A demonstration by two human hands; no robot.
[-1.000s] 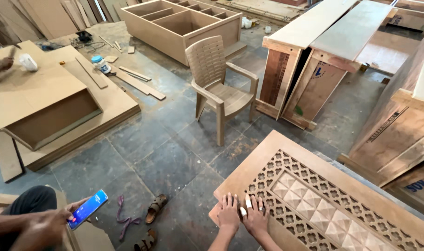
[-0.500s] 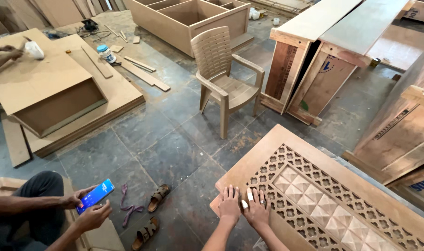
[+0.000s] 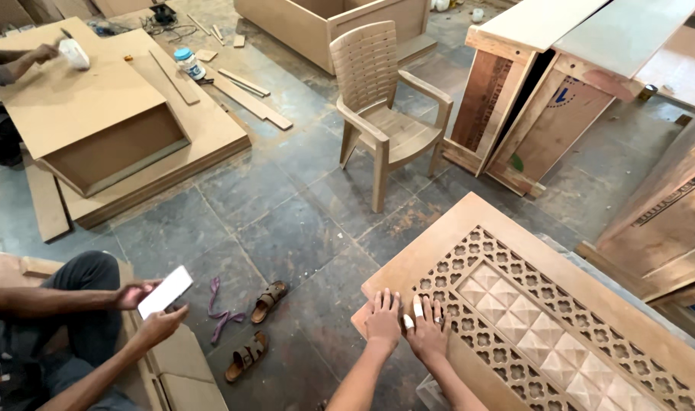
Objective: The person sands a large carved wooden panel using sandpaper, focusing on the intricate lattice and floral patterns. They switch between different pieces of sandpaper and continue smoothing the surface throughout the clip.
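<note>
Currently, both hands lie flat, palms down, on the near corner of a carved wooden panel [image 3: 545,304]. The left hand [image 3: 383,320] rests on the plain border at the corner, fingers extended and slightly spread, gripping nothing. The right hand [image 3: 429,329] lies just beside it, touching it, with its fingers reaching over the first row of pierced lattice holes; it too is flat and unclenched. Something small and white [image 3: 413,313] shows between the two hands; what it is cannot be told. The panel extends away from the hands toward the lower right, with raised diamond blocks at its centre inside the lattice band.

On the stone floor [image 3: 286,228] to the left, a pair of brown sandals [image 3: 258,327] lies near a purple strip [image 3: 219,308]. A seated person holds a phone [image 3: 165,291] in both hands. A plastic chair [image 3: 382,114] stands further back, well apart from the panel.
</note>
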